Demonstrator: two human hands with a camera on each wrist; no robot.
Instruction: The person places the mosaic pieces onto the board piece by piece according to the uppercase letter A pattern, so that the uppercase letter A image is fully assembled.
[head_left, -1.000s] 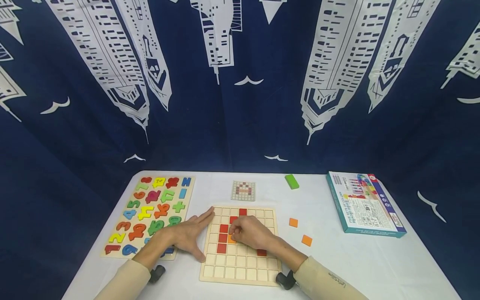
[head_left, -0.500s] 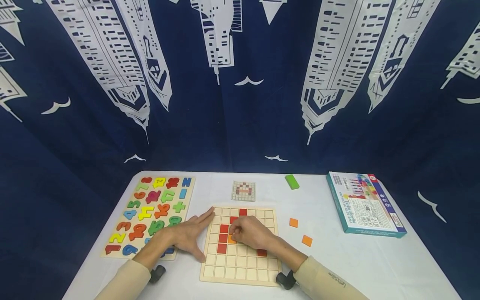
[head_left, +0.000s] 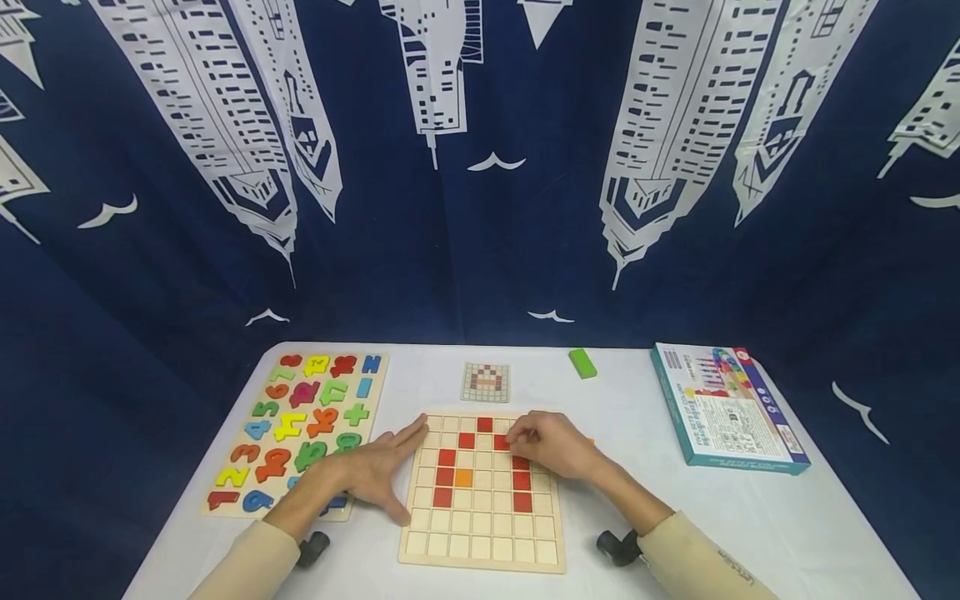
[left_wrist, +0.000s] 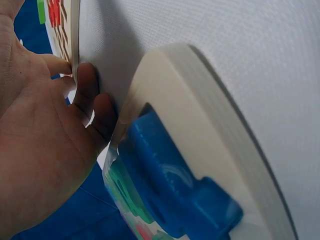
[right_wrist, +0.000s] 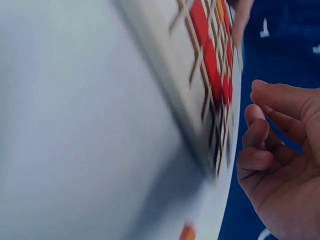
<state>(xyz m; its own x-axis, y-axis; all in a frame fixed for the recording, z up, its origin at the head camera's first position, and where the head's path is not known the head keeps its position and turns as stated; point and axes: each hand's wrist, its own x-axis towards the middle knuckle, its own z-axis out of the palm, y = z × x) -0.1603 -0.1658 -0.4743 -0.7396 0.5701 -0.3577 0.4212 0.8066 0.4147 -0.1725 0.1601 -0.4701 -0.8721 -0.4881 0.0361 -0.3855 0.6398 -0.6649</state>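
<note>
A wooden grid board [head_left: 480, 550] lies on the white table with several red tiles [head_left: 444, 477] set in its squares. One orange tile [head_left: 463, 478] sits beside the left red column. My left hand [head_left: 378, 475] is spread along the board's left edge, thumb near the lower corner and fingertips at the upper one. Above the board's upper right part is my right hand [head_left: 555, 446], fingers loosely bent. The right wrist view shows a gap between its thumb and fingers [right_wrist: 257, 130], with nothing held. Another orange tile [right_wrist: 187, 232] lies off the board, mostly hidden in the head view.
A small pattern card [head_left: 486, 382] lies behind the board, and a green block [head_left: 582, 363] stands farther right. To the left is a number puzzle board [head_left: 378, 375] with coloured pieces. A teal-edged box [head_left: 731, 408] lies at the right.
My right hand has left the orange tile in the board and moved up and to the right. More red tiles now show on the right side. The left hand stays in place.
</note>
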